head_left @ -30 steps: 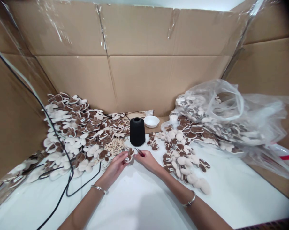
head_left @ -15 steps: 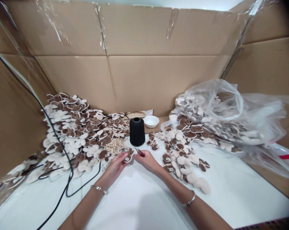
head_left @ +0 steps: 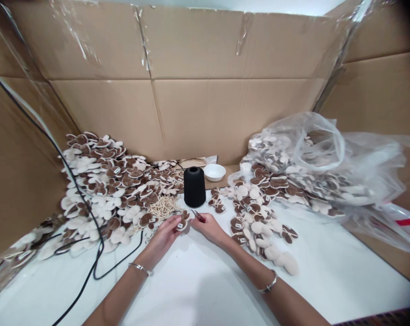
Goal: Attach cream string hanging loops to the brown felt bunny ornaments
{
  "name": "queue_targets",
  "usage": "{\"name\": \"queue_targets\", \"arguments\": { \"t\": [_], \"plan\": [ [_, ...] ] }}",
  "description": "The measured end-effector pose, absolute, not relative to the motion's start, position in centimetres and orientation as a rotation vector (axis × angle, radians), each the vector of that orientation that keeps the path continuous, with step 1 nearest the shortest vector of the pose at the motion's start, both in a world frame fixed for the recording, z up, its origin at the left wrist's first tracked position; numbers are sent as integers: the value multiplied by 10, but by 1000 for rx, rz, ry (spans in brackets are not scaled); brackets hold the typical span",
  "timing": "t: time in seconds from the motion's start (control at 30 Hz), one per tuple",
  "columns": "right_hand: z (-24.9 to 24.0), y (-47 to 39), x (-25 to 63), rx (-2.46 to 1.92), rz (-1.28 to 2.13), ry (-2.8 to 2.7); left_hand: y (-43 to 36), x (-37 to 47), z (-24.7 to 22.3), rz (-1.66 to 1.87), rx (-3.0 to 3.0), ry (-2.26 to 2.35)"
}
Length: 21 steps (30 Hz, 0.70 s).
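Observation:
My left hand (head_left: 166, 233) pinches a small brown-and-cream plush piece (head_left: 183, 221) with rounded lobes and a white label. Close by on its right, my right hand (head_left: 209, 227) is closed around a small pointed metal tool (head_left: 198, 215) with a dark red grip; its exact kind is too small to make out. The tool's tip points up and left, just above the plush piece. Past both hands stands a black thread cone (head_left: 194, 188). A heap of cream cord loops (head_left: 163, 207) lies beyond my left hand.
Many similar plush pieces form a tall pile (head_left: 106, 181) on the left and a looser group (head_left: 254, 222) on the right. Behind them are a clear plastic bag (head_left: 364, 158) and a white bowl (head_left: 214, 172). Black cables (head_left: 98, 258) cross the left side; cardboard walls (head_left: 198, 108) surround the white tabletop (head_left: 177, 290).

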State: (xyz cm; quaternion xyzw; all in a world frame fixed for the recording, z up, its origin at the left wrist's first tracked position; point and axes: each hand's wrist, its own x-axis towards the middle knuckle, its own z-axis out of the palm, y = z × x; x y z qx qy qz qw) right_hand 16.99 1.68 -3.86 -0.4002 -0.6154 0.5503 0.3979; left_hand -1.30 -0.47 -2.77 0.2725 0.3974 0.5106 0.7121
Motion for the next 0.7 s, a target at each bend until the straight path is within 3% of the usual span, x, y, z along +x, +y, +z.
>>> {"name": "queue_targets", "arguments": {
  "t": [0.7],
  "plan": [
    [-40, 17, 170, -1010, 1384, -1558, -6, -12, -26, 1140, 598, 892]
  ]
}}
